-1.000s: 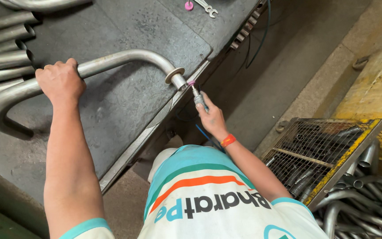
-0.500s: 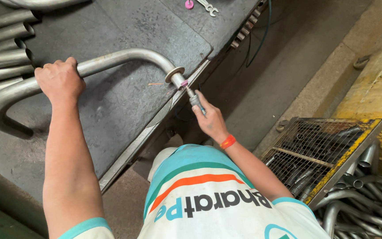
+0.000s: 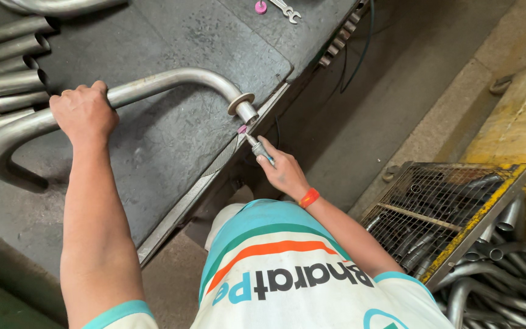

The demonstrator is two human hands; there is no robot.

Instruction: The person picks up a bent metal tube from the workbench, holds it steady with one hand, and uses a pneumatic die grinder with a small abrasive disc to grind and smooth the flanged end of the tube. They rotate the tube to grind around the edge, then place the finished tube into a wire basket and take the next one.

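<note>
Left hand (image 3: 84, 113) is clamped over the bent steel pipe (image 3: 171, 81) lying on the dark workbench (image 3: 153, 152), while the pink-tipped welding torch (image 3: 254, 142), gripped in the closed right hand (image 3: 282, 172), has been drawn back just below the flanged end (image 3: 242, 106), so contact there is judged broken.

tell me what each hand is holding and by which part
Left hand grips the bent metal pipe on its straight run, near the U-bend. Right hand holds a slim pink-tipped tool by its rear handle, tip just below the pipe's flanged end.
</note>
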